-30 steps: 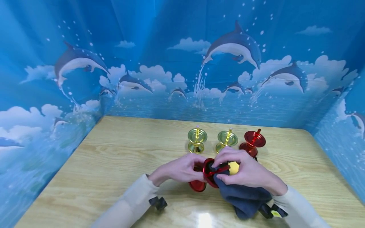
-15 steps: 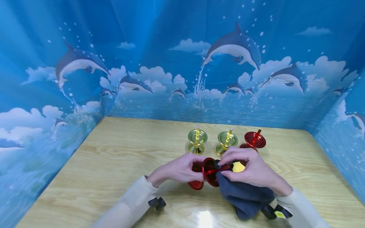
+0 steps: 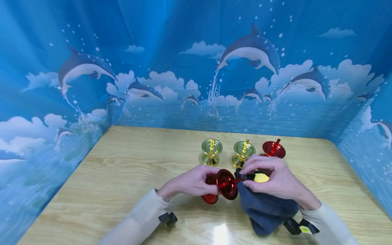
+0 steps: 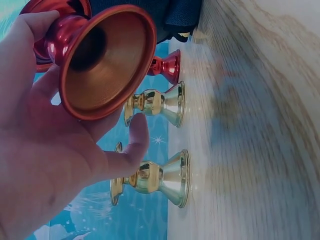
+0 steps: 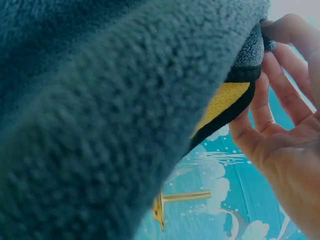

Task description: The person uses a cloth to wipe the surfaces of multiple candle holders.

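Observation:
My left hand [image 3: 196, 180] grips a red metal candle holder [image 3: 227, 191] by its stem, tilted so its dish and central rod point right. In the left wrist view, the flared, hollow base [image 4: 112, 65] faces the camera, with the left hand [image 4: 60, 145] around the stem. My right hand [image 3: 272, 178] pinches a dark blue-grey cloth [image 3: 263, 211] with a yellow underside at the tip of the holder's rod. Fluffy cloth [image 5: 95, 115] fills much of the right wrist view, its dark edge held by the right hand's fingers [image 5: 292, 100].
Behind the hands stand a gold candle holder [image 3: 211, 154], another gold candle holder [image 3: 244, 151] and a red candle holder [image 3: 274, 149] partly hidden by the right hand. All are on a wooden table [image 3: 137, 153] before a dolphin-printed blue curtain [image 3: 183, 51].
The right hand and cloth have moved right, from inside the red holder's dish along its rod to the tip. More of the dish shows now. The left hand has barely moved.

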`<state>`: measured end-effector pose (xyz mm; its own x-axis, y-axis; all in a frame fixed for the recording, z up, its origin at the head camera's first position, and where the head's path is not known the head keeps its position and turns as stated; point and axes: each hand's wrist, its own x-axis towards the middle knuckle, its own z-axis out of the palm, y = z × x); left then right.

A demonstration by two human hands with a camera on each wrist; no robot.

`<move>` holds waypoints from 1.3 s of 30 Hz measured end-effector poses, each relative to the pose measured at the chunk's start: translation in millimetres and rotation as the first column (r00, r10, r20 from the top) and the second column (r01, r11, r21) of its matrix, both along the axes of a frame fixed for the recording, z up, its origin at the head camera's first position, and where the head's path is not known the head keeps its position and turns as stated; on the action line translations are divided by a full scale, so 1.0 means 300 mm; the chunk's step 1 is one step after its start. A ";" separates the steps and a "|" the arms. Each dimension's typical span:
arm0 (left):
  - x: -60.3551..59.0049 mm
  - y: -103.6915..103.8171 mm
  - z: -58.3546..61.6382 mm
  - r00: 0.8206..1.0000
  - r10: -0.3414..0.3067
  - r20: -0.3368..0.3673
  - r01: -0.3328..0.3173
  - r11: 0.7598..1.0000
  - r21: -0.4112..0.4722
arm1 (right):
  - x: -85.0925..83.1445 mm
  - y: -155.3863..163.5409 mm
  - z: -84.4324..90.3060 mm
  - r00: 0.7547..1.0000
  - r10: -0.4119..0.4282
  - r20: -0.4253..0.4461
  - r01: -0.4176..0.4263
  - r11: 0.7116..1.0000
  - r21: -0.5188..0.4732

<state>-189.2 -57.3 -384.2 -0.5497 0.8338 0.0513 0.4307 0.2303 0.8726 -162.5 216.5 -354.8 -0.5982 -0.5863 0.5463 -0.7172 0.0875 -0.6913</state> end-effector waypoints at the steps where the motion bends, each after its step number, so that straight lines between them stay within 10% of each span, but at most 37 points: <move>1: -0.001 0.000 -0.001 1.000 -0.010 0.005 0.010 1.000 0.005 | 0.000 -0.003 -0.002 1.000 0.015 0.000 -0.015 1.000 -0.008; 17: 0.001 0.003 -0.004 0.951 -0.168 0.261 0.160 0.986 0.051 | -0.006 -0.059 -0.009 0.991 0.129 0.036 -0.133 0.982 0.136; 27: 0.008 -0.006 0.013 0.995 0.080 0.053 -0.081 0.996 0.026 | -0.007 0.007 0.034 0.996 -0.065 0.066 0.057 0.992 0.113; 33: 0.018 0.010 0.004 0.951 0.307 -0.026 -0.302 0.946 0.114 | -0.015 -0.006 0.002 0.972 -0.204 0.115 0.199 0.978 0.056; 39: 0.022 0.031 -0.009 0.900 0.425 -0.099 -0.394 0.888 0.239 | -0.013 -0.045 -0.018 0.948 -0.262 -0.180 0.285 0.951 0.116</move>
<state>-182.5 -48.1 -387.0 -0.8130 0.4972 0.3029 0.4618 0.2340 0.8555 -166.6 202.9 -360.0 -0.6573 -0.4891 0.5734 -0.7524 0.3827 -0.5361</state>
